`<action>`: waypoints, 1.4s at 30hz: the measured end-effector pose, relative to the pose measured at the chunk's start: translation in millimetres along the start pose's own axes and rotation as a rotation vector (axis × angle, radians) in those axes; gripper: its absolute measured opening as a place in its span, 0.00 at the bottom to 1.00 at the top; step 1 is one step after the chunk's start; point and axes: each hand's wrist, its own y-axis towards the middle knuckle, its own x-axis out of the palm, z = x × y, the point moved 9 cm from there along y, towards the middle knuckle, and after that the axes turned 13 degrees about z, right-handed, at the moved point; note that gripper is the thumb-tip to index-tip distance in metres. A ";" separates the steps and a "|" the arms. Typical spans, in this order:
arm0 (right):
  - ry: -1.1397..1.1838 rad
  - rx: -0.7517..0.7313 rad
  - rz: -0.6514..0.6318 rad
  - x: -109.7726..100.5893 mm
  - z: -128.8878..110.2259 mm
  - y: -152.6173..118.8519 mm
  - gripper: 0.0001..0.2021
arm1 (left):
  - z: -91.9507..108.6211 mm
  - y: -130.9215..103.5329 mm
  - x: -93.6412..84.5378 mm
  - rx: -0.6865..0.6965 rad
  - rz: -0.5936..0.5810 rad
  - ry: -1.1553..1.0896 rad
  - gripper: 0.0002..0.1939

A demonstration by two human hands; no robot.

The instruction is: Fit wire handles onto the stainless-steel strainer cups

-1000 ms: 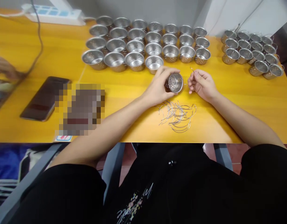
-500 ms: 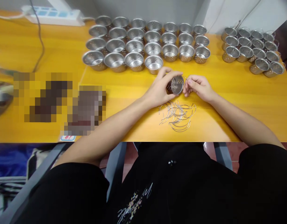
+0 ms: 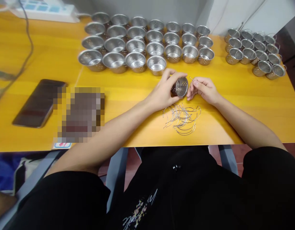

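Bright; highlights on metal cups (image 3: pixel 155 49), pale sheen on tabletop (image 3: pixel 147 134); left edge blurred (power strip (image 3: pixel 43 12) smeared).

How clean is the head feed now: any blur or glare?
Head view, upper left: white plastic power strip blurred; head view, centre: thin curved silver wires fairly crisp, with pale sheen on the yellow wood-grain table around them; head view, left: coarse pixel blocks mask most of a dark flat object.

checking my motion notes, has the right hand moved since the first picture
Yes: against the pile of curved wires, the right hand has moved left, closer to the held cup.
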 end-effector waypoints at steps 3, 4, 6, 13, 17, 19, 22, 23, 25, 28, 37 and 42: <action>-0.025 -0.017 -0.009 0.2 0.0 -1.3 0.38 | 4.4 -0.5 1.1 0.006 -0.008 -0.004 0.47; -0.033 -0.024 -0.017 0.3 -0.2 -1.5 0.37 | 5.9 -0.7 1.4 0.016 -0.011 -0.006 0.47; -0.046 -0.029 -0.032 0.5 0.1 -1.2 0.37 | 7.6 -0.9 1.7 0.036 -0.011 -0.009 0.50; -0.126 -0.084 -0.058 2.7 -5.4 0.5 0.39 | 9.0 0.1 4.3 0.010 -0.039 -0.013 0.50; -0.187 -0.140 -0.080 6.8 -12.1 -0.6 0.42 | 9.4 -0.2 5.9 -0.003 -0.042 0.005 0.47; -0.232 -0.151 -0.073 7.1 -13.8 -0.4 0.44 | 8.3 -0.6 6.0 0.007 -0.036 0.031 0.48; -0.283 -0.155 -0.048 6.0 -15.1 1.0 0.46 | 7.9 -1.2 6.2 0.053 -0.034 0.062 0.52; -0.296 -0.153 -0.045 6.0 -15.2 1.4 0.47 | 8.4 -1.4 6.5 0.070 -0.037 0.063 0.53; -0.325 -0.144 -0.048 6.9 -15.4 2.2 0.48 | 9.6 -1.4 7.0 0.094 -0.044 0.056 0.53; -0.363 -0.133 -0.050 7.8 -17.0 2.7 0.49 | 10.9 -0.9 7.2 0.101 -0.048 0.051 0.50; -0.348 -0.109 -0.069 10.3 -19.2 3.9 0.47 | 9.7 1.3 7.4 0.081 -0.049 0.036 0.51; -0.321 -0.117 -0.063 11.9 -22.4 5.0 0.47 | 3.3 2.6 11.8 0.047 -0.053 0.017 0.51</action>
